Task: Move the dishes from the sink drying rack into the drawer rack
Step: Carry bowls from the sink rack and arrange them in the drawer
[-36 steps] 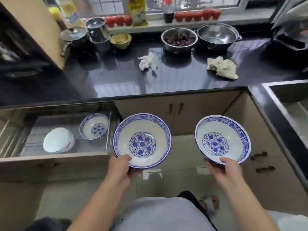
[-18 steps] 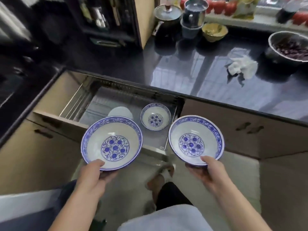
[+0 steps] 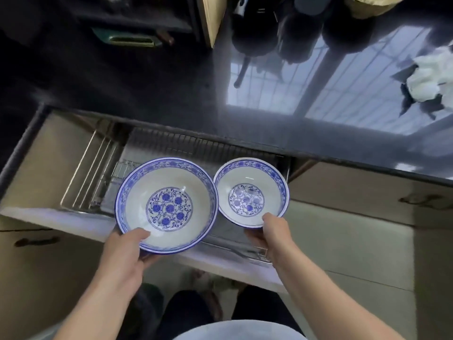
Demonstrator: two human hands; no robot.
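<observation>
Daylight glares pale off my glossy black worktop [image 3: 343,99] at upper right; the upper left sits dim. Motion blur softens the edges, and wide-angle distortion bends straight lines.

Glossy black countertop [image 3: 343,99] above beige cabinet doors [image 3: 355,197].

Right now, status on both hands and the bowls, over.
Left hand grips large bowl by near rim. Right hand grips smaller bowl. Both over open drawer rack. Nothing seen blocking; rack floor beneath hidden.
</observation>
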